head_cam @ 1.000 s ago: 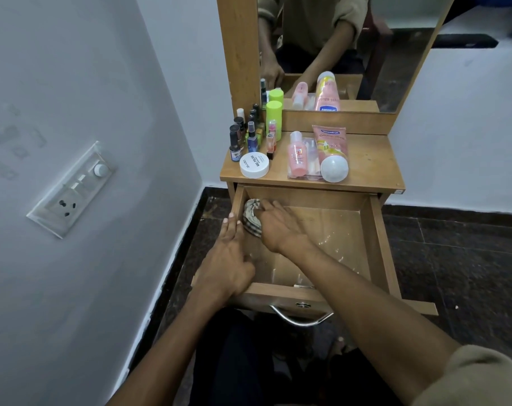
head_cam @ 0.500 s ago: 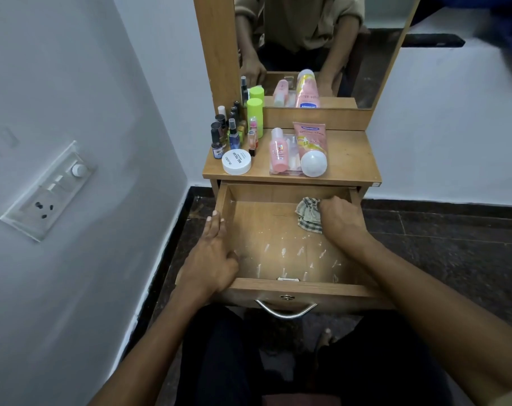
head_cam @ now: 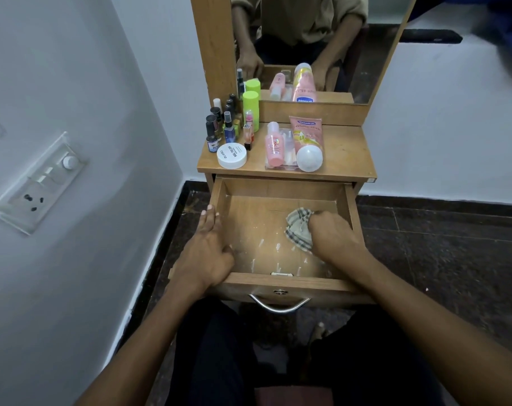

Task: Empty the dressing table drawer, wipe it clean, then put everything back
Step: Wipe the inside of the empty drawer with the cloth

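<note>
The wooden drawer (head_cam: 281, 284) of the dressing table stands pulled out, with nothing inside but a checked cloth (head_cam: 298, 228) lying on its floor near the right wall. My right hand (head_cam: 332, 238) presses down on that cloth and holds it. Over the drawer's left wall rests my left hand (head_cam: 209, 250), fingers along the rim and thumb inside. The tabletop (head_cam: 345, 153) carries the cosmetics: small dark bottles (head_cam: 215, 133), a green bottle (head_cam: 251, 109), a white round jar (head_cam: 231, 155), a pink bottle (head_cam: 273, 145) and a pink tube (head_cam: 307, 142).
A mirror (head_cam: 313, 42) rises behind the tabletop. The white wall on the left carries a switch and socket plate (head_cam: 38, 183), close to the drawer's side. Dark stone floor (head_cam: 442, 238) surrounds the table. A metal handle (head_cam: 279, 306) curves out of the drawer front.
My right hand swept the cloth from the drawer's back left corner across to its right side, then a little toward the front. My left hand stayed on the left wall.
</note>
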